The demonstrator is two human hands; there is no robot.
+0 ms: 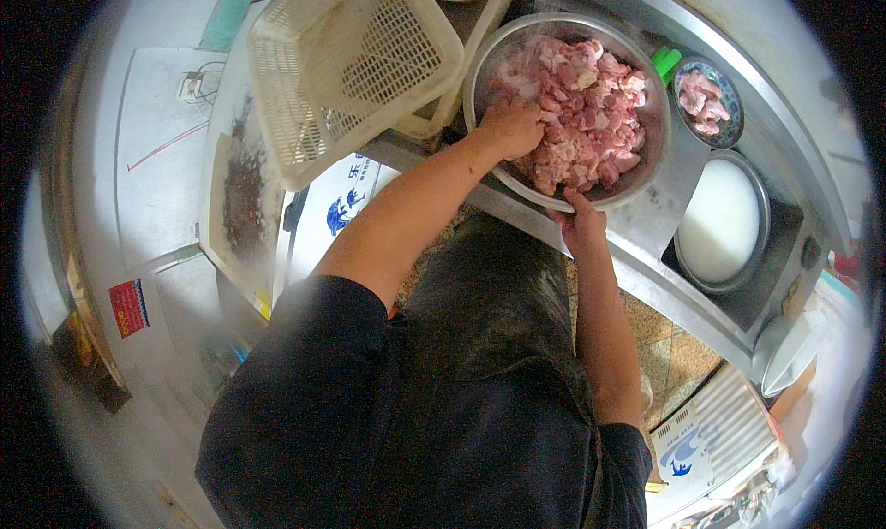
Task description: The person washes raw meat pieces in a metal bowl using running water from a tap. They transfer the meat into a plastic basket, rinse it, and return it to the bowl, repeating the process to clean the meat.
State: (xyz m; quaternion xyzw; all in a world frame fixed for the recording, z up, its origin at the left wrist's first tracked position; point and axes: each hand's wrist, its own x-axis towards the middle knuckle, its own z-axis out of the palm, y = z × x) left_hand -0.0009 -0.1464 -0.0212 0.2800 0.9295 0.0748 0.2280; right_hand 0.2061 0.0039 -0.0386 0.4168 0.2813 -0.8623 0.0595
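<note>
A large round metal basin [662, 148] stands on a stainless steel counter, heaped with raw meat pieces [588, 114]. My left hand [513, 129] reaches over the near left rim into the meat, its fingertips partly hidden among the pieces. At the near rim, my right hand [585, 221] holds the basin's edge, thumb on top. To the right of the basin is a blue-patterned bowl [727, 136] with a few more raw meat pieces [702, 101] in it. What looks like steam or a stream of water blurs the basin's far left part.
A pale plastic mesh basket [360, 52] tilts at the left of the basin. A metal bowl of whitish liquid [720, 221] sits in a sink recess [782, 252] at the right. Behind the basin lies a bright green object [666, 61]. The steel counter edge [644, 276] runs in front of me.
</note>
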